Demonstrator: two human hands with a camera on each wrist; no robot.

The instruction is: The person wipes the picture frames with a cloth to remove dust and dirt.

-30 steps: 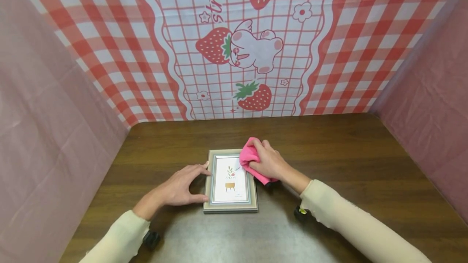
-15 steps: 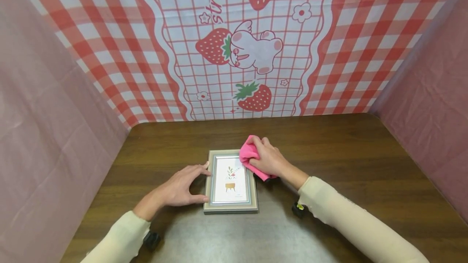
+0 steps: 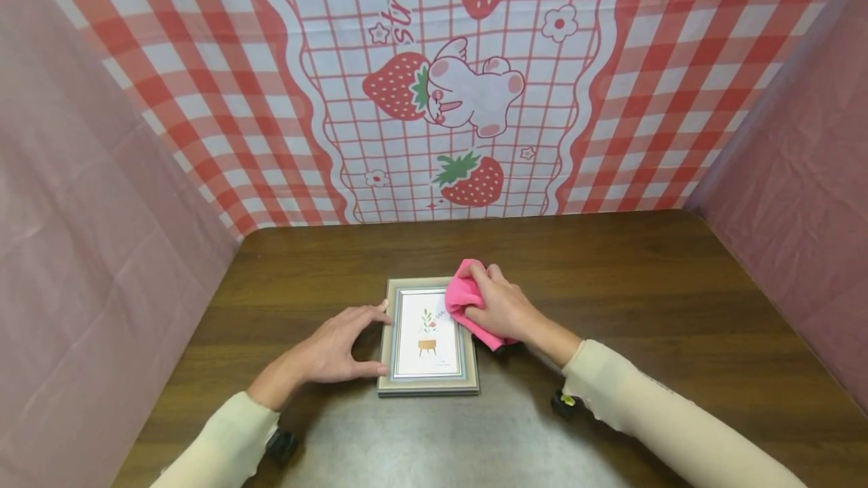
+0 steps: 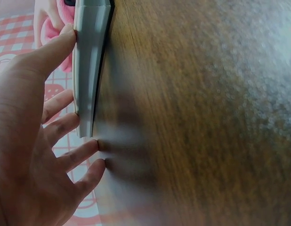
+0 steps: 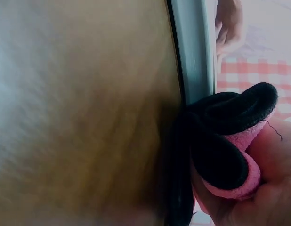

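Observation:
A picture frame [image 3: 434,383] with a pale border lies flat on the table, its print showing a potted plant with green leaves. My left hand [image 3: 331,346] rests at the frame's left edge, fingers spread. In the left wrist view, the thumb [image 4: 60,47] and two fingertips touch the frame's side, while two other fingers reach down toward the tabletop. My right hand [image 3: 505,309] grips a bunched pink cloth [image 3: 463,292] on the frame's upper right corner, covering part of the glass. The cloth's black underside [image 5: 220,162] shows folded beside the frame in the right wrist view.
The brown wooden table [image 3: 610,269] extends around the frame on all sides. Behind it hangs a red-checked strawberry curtain [image 3: 475,119]. Plain pink curtains [image 3: 102,194] enclose the left and right sides. Dark devices [image 3: 281,444] sit under both wrists.
My right hand with the cloth slid slightly up, then back down and a little to the right along the frame's right side. My left hand stays where it was.

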